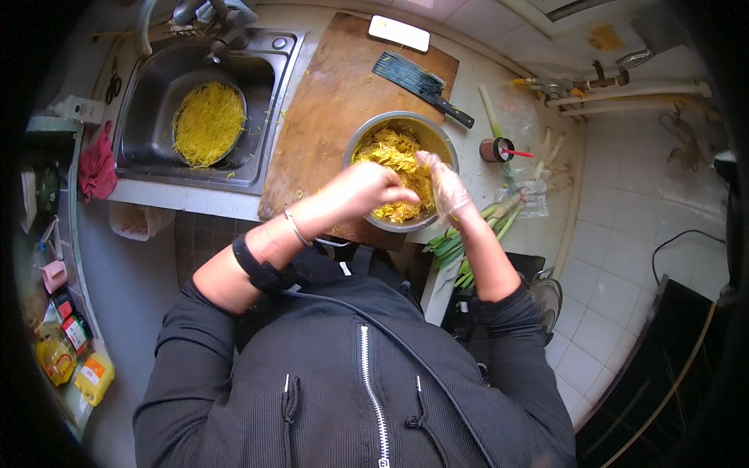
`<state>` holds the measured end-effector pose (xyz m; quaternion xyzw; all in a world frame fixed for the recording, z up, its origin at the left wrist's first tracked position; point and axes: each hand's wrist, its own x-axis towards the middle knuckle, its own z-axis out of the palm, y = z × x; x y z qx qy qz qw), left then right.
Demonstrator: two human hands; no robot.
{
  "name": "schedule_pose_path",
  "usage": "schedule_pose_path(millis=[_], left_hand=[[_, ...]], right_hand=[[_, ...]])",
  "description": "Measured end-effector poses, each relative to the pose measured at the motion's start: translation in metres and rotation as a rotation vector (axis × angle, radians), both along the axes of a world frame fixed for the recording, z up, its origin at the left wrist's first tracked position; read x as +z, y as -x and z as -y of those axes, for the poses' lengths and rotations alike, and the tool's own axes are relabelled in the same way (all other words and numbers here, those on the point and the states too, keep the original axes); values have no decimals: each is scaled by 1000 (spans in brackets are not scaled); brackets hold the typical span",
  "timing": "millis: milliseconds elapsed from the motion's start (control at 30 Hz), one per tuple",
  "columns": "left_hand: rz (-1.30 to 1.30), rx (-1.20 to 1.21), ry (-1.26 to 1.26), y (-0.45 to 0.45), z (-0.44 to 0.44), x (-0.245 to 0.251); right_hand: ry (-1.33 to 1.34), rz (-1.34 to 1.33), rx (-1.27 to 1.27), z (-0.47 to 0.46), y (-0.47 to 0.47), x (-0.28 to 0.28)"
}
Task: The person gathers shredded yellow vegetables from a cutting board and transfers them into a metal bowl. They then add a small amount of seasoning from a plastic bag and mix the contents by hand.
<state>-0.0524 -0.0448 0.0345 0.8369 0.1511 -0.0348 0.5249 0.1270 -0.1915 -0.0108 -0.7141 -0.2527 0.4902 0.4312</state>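
A steel bowl (449,143) of shredded yellow vegetable (391,140) mixed with pinkish bits stands at the front of the wooden cutting board (319,111). My right hand (447,184), in a clear plastic glove, reaches over the bowl's right side. Its fingertips touch the shreds; whether they grip any cannot be made out. Bare and with fingers curled, my left hand (374,186) hovers above the bowl's near left part. Its thumb points to the right, and the inside of that hand is hidden. Behind the bowl lies a cleaver (409,76) with shreds on its blade.
A metal sink (152,126) at left holds a round container of yellow shreds (209,124). A white phone-like slab (399,33) lies on the board's far edge. Right of the bowl are a jar (491,150) with a red spoon (518,153) and green onions (447,248).
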Motion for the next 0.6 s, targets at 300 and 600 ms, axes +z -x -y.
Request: schedule_pose_path(millis=[300, 600], left_hand=[[-281, 238, -136, 31, -32, -70], [-322, 335, 321, 32, -40, -75]], right_hand=[[116, 921, 1010, -28, 18, 7], [633, 839, 1070, -71, 38, -13]])
